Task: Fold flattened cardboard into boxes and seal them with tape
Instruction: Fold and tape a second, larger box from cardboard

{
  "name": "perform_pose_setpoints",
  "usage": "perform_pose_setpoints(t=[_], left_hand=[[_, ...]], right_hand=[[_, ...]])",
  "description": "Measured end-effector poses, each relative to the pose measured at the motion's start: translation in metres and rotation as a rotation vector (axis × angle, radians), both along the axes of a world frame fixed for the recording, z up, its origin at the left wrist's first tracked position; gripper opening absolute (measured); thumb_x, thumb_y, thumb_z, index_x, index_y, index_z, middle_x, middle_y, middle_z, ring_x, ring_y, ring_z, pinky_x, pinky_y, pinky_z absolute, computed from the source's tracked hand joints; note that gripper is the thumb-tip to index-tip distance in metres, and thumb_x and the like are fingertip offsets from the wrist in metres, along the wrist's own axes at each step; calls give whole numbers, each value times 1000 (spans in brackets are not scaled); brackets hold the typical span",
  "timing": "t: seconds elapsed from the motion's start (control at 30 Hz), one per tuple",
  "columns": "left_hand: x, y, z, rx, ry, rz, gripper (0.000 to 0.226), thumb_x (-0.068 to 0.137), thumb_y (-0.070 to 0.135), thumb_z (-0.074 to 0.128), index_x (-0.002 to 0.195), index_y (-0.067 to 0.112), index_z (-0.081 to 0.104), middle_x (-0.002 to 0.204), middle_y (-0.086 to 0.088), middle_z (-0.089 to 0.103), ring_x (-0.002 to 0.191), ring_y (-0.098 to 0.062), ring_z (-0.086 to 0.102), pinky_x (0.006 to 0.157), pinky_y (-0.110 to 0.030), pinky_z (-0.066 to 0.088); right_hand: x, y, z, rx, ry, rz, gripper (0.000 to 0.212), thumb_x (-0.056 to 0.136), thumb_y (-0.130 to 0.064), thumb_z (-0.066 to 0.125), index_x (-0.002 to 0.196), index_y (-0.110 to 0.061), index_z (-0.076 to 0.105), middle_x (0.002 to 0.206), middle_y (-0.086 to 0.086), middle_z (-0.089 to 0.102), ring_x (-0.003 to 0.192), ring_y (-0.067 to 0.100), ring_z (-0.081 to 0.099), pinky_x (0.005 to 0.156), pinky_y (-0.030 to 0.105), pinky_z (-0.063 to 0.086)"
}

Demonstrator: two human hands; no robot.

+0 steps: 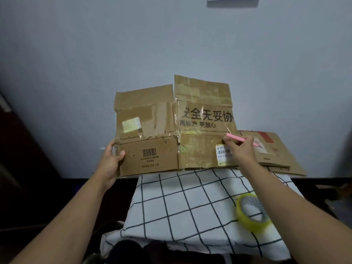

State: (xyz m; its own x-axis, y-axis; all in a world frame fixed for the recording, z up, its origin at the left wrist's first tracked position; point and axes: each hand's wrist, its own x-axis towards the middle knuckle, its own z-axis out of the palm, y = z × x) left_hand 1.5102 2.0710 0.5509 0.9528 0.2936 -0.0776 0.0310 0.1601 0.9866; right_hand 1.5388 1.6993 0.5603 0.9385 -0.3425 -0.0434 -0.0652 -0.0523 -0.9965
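**A:** Head camera here. I see the flattened cardboard (171,128) held upright over the far edge of the table, its lower edge just above the checked cloth (182,204). My left hand (111,161) grips its lower left corner, thumb curled over the front face beside the barcode and the printed date.

**B:** And the right?

**A:** My right hand (241,149) is at the lower right flap, fingers curled round a pink pen-like tool (239,138), its tip close to the taped fold line. The hand partly covers a white shipping label (221,155) there. Whether it is a pen or a cutter, I cannot tell.

**B:** What else is around?

**A:** A roll of yellowish tape (251,213) lies on the cloth near my right forearm, well apart from the cardboard. Behind my right hand a second flat carton (274,155) lies on the table's far right side, with a red patch and a label on top; the held cardboard hides its left part. The pale wall (133,54) stands just behind, with a white sheet (233,0) at the top edge of the view.

**B:** Anything in the way?

**A:** Old clear tape shines over the cardboard's centre seam and the large black print. To the left is dark furniture, too dim to make out. A dark shape at the near edge of the cloth is unclear.
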Motion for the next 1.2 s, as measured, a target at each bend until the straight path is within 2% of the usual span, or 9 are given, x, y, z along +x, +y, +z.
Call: perform_pose_setpoints(t=[0.13,0.3,0.43,0.5,0.67,0.83,0.93,1.0,1.2], left_hand=[[-8,12,-11,72,59,51,21,102,24,48,122,29,53,115,-7,66,110,-32,61,81,-50,53],[-7,5,-6,300,59,62,59,89,66,50,122,18,59,108,4,65,96,-10,59,70,-28,44],[-1,-6,-2,166,37,-6,79,72,66,68,132,18,49,118,-1,67,107,-20,64,78,-34,52],[0,-15,0,64,12,-45,69,77,59,67,129,16,50,115,-5,68,105,-22,66,79,-37,55],[-8,-30,-7,11,-80,-78,64,78,49,65,131,21,43,124,-4,62,107,-20,63,79,-35,54],[-23,-38,-18,141,-141,-62,75,73,46,71,137,27,37,123,2,59,107,-11,60,77,-27,52],[-35,-48,-29,231,-168,-67,74,72,42,74,134,31,35,124,6,58,111,-8,58,85,-28,53],[-43,-54,-38,251,-181,-66,73,71,39,76,132,32,35,126,6,58,113,-8,58,90,-29,53],[-66,-70,-61,225,-203,-24,56,76,40,71,121,29,39,119,6,59,112,-9,61,83,-19,52]], right_hand=[[-2,23,-8,3,-43,52,45,92,-25,68,120,-15,34,101,5,58,77,12,63,44,14,47],[-6,39,-10,-15,-88,128,47,90,-30,70,117,-16,34,103,5,57,79,15,65,53,23,52],[-7,53,-11,25,-100,197,47,89,-29,71,116,-17,34,103,3,54,89,21,65,70,44,58],[-9,59,-13,45,-96,240,44,90,-29,70,114,-17,35,103,4,54,91,23,64,76,49,58],[-12,62,-27,95,-89,254,46,90,-44,65,114,-13,39,110,7,54,96,15,55,69,29,44],[-10,62,-31,208,-11,185,49,82,-66,60,115,-36,41,133,-8,44,127,17,44,111,46,34],[-14,65,-35,319,16,200,56,67,-74,65,111,-49,43,141,-4,50,134,32,46,106,44,39],[-17,64,-42,366,19,198,56,63,-75,72,108,-51,48,140,-1,52,129,25,51,99,42,43],[-28,59,-58,400,2,169,28,88,-47,66,110,-41,50,143,3,50,131,22,49,100,47,42]])
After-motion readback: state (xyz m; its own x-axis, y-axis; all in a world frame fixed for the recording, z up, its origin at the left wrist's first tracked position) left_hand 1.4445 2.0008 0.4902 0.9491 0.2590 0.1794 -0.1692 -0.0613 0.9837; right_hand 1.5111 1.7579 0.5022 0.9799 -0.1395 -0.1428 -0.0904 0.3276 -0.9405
